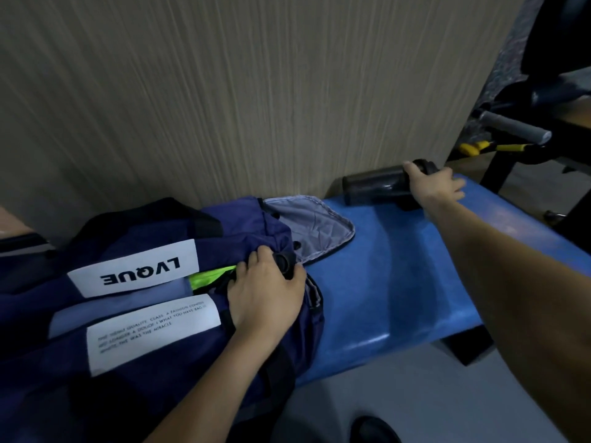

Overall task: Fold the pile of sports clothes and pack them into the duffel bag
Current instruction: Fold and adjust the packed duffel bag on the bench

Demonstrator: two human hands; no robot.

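A navy duffel bag with white label patches lies on the blue bench at the left. Its grey-lined end flap hangs open onto the bench. Bright green clothing shows through the bag's opening. My left hand rests on the bag beside that opening, its fingers curled round the bag's fabric edge and a black fitting. My right hand reaches far right and grips the lid end of a dark shaker bottle lying on its side against the wall.
A striped beige wall panel stands directly behind the bench. Black gym equipment with a grey padded handle and yellow parts sits at the far right. A dark shoe shows on the grey floor below the bench.
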